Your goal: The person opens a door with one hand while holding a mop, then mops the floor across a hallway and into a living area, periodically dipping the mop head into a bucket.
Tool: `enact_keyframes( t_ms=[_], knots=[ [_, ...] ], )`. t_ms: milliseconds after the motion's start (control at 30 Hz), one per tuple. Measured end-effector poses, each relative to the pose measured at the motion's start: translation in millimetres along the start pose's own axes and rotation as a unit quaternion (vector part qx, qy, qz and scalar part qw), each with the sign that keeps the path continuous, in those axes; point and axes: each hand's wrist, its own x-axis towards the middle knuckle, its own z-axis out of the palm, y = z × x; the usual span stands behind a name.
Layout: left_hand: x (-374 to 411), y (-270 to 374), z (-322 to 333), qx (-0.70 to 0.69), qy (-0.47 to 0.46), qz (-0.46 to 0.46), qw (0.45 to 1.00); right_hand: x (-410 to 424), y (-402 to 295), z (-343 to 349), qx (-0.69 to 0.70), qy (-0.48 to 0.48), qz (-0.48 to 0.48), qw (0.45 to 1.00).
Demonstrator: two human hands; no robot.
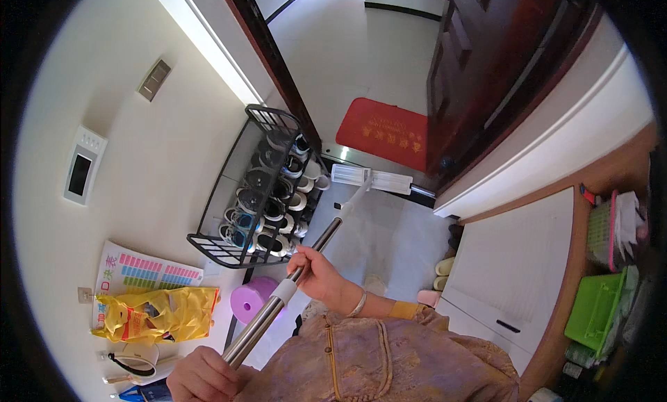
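A flat mop with a telescopic metal pole (255, 325) runs diagonally up and away from me. At the lower left, my left hand (203, 375) is wrapped around the pole's upper end. Farther along, my right hand (319, 274) grips the pole just beyond its white collar (284, 291); a bracelet circles that wrist. The white mop head (388, 180) lies on the pale floor tiles (380, 230), along the door threshold. A pale joint piece links pole and head.
Left of the pole stands a black wire shoe rack (221, 250) full of shoes, near a purple round stool (254, 299). Beyond the threshold lies a red doormat (383, 131) beside an open dark wooden door (474, 79). A white-fronted cabinet (513, 251) borders the right, with slippers (444, 267) by it.
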Motion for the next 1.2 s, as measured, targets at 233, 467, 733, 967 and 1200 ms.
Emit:
enact_keyframes(
  t_ms=[233,467,733,967,1200],
  knots=[
    [-6,-42,-67,0.02,0.032,0.009,0.999,57,-53,48,-0.008,0.009,-0.018,1.0],
    [-1,-164,-164,0.024,0.041,0.02,0.999,134,-145,108,-0.181,-0.018,-0.136,0.974],
    [42,-351,-220,0.226,0.036,-0.204,0.952,189,-302,169,-0.143,-0.052,-0.241,0.958],
    [88,-462,-231,0.311,0.025,-0.251,0.916,212,-422,210,-0.175,0.013,-0.276,0.945],
    [142,-495,-229,0.251,0.229,-0.207,0.917,214,-467,262,-0.12,0.001,-0.258,0.959]
  ],
)
